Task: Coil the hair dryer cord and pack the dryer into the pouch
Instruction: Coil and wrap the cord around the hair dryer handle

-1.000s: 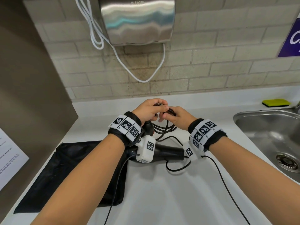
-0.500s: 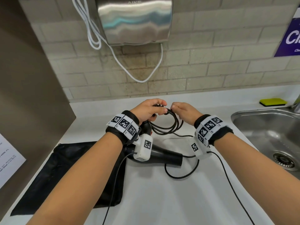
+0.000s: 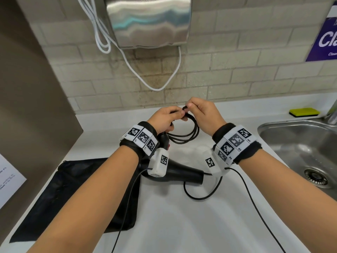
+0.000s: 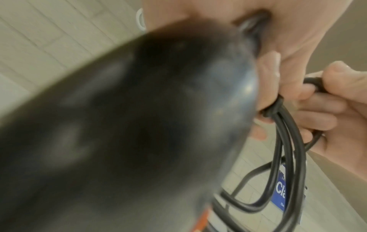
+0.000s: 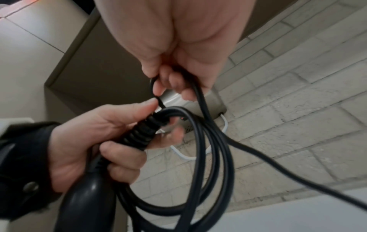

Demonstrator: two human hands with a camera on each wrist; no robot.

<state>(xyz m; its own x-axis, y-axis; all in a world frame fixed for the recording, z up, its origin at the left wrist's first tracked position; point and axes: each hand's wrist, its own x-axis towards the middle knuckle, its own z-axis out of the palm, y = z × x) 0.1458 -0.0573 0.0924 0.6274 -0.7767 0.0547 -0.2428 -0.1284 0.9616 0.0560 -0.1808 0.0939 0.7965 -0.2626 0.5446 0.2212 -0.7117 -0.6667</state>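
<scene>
Nearest me, thin wrist-camera leads trailed off the near edge of the white counter. The black pouch lay flat at near left, mouth end toward the dryer. The hair dryer rested just right of it, barrel pointing right, handle rising toward my left hand.

That hand was wrapped round the handle's upper end and the ribbed strain relief, thumb pressing the gathered loops of cord against it (three or four turns, hard to count). The coil hung below my fist, above the counter.

My right hand, just beside the left and nearly touching it, pinched a small bend of the same cord between thumb and fingers; the free length ran down from it and out of view at lower right in the right wrist view.

A loose loop of cord lay on the counter right of the barrel.

Farther right: steel sink, yellow-green sponge on the far ledge. On the tiled wall, a metal hand dryer with white cable, and a purple sign.
</scene>
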